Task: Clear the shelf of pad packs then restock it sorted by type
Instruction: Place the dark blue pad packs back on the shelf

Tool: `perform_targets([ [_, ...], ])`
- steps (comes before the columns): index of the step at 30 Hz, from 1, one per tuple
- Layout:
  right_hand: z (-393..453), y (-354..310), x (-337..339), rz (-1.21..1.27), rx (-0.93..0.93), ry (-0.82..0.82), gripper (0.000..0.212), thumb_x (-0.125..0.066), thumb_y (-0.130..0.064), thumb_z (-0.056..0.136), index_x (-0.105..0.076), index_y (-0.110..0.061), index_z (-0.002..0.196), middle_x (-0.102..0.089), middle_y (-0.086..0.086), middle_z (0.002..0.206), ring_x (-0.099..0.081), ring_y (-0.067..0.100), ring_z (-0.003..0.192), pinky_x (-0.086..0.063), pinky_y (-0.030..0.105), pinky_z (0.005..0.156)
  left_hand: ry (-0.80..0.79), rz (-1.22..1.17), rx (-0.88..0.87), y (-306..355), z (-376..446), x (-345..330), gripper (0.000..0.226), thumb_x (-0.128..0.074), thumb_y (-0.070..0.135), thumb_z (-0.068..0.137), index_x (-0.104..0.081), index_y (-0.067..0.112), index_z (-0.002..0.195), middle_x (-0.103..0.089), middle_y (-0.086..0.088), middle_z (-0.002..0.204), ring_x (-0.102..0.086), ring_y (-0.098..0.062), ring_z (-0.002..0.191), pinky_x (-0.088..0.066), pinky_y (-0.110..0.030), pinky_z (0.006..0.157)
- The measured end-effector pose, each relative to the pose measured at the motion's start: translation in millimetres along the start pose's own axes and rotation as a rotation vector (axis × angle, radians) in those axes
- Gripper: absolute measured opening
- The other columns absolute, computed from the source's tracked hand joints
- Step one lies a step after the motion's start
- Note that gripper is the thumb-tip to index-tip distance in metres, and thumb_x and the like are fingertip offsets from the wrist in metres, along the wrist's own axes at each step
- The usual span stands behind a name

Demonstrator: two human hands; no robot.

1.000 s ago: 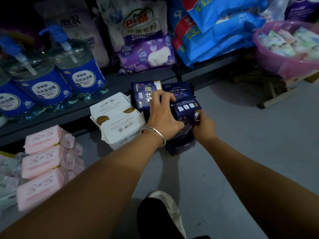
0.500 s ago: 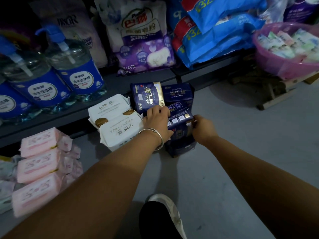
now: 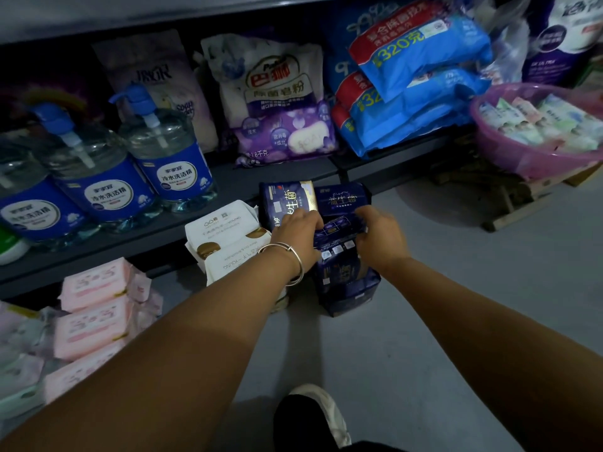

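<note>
Several dark navy pad packs (image 3: 346, 275) stand stacked on the grey floor in front of the low shelf (image 3: 169, 230). My left hand (image 3: 298, 238), a silver bangle on its wrist, grips the left side of the stack's upper packs. My right hand (image 3: 380, 236) grips their right side. Two more navy packs (image 3: 290, 197) lean behind them against the shelf edge. White pad packs (image 3: 228, 239) sit stacked just left of the navy ones. Pink pad packs (image 3: 94, 308) are piled on the floor at the far left.
On the shelf stand blue-labelled pump bottles (image 3: 169, 158), a purple-and-white detergent bag (image 3: 277, 102) and blue powder bags (image 3: 414, 76). A pink basin (image 3: 509, 151) full of small packets sits on a wooden stand at right. My shoe (image 3: 319, 415) is below on the floor.
Both hands slid up from the stack's sides onto its upper packs. The camera tilted upward, showing more of the shelf.
</note>
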State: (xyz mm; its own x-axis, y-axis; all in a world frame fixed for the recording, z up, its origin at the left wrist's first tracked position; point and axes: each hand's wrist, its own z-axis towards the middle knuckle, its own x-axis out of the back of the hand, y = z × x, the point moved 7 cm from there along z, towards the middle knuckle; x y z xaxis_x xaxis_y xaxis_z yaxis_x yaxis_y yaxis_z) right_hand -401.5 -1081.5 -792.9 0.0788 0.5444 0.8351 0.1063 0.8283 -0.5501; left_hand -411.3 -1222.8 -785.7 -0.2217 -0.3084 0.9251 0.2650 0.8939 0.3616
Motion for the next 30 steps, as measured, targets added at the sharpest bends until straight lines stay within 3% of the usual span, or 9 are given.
perform_targets([
  [7, 13.5, -35.9, 1.8, 0.060, 0.113, -0.036, 0.048, -0.054, 0.002, 0.085, -0.049, -0.008, 0.132, -0.054, 0.014, 0.129, -0.052, 0.031, 0.116, -0.045, 0.037, 0.092, -0.013, -0.033, -0.018, -5.7, 5.8, 22.3, 0.046, -0.069, 0.010, 0.077, -0.050, 0.014, 0.119, -0.044, -0.009, 0.128, -0.041, -0.027, 0.120, -0.038, -0.040, 0.101],
  [12, 20.3, -57.9, 1.8, 0.041, 0.182, -0.126, 0.054, -0.055, 0.003, 0.084, -0.048, -0.010, 0.135, -0.056, 0.014, 0.130, -0.054, 0.031, 0.116, -0.046, 0.046, 0.094, -0.005, -0.075, -0.002, -14.1, 8.8, 47.9, 0.054, -0.068, 0.005, 0.077, -0.048, 0.010, 0.127, -0.052, -0.009, 0.127, -0.050, -0.024, 0.117, -0.041, -0.026, 0.095],
  [20, 29.7, -77.9, 1.2, -0.183, 0.280, -0.191, 0.049, -0.060, -0.008, 0.085, -0.050, -0.012, 0.133, -0.059, 0.014, 0.125, -0.053, 0.032, 0.115, -0.047, 0.041, 0.092, -0.009, -0.063, 0.048, -30.0, -1.3, 75.6, 0.061, -0.068, 0.009, 0.079, -0.043, 0.013, 0.134, -0.052, -0.008, 0.132, -0.051, -0.023, 0.119, -0.041, -0.027, 0.098],
  [26, 27.4, -90.1, 11.9, -0.160, 0.285, -0.177, 0.044, -0.061, -0.009, 0.083, -0.055, -0.012, 0.127, -0.062, 0.013, 0.119, -0.058, 0.032, 0.110, -0.050, 0.042, 0.088, -0.008, -0.090, 0.045, -32.1, -16.3, 92.6, 0.060, -0.069, 0.007, 0.077, -0.045, 0.012, 0.132, -0.053, -0.008, 0.130, -0.051, -0.023, 0.118, -0.041, -0.026, 0.098],
  [30, 23.0, -119.3, 11.7, -0.180, 0.307, -0.232, 0.047, -0.061, -0.012, 0.087, -0.050, -0.013, 0.133, -0.061, 0.012, 0.124, -0.058, 0.030, 0.109, -0.049, 0.038, 0.087, 0.018, -0.113, 0.053, -52.9, -31.3, 108.7, 0.058, -0.070, 0.004, 0.076, -0.047, 0.013, 0.130, -0.056, -0.007, 0.127, -0.054, -0.020, 0.115, -0.041, -0.023, 0.092],
])
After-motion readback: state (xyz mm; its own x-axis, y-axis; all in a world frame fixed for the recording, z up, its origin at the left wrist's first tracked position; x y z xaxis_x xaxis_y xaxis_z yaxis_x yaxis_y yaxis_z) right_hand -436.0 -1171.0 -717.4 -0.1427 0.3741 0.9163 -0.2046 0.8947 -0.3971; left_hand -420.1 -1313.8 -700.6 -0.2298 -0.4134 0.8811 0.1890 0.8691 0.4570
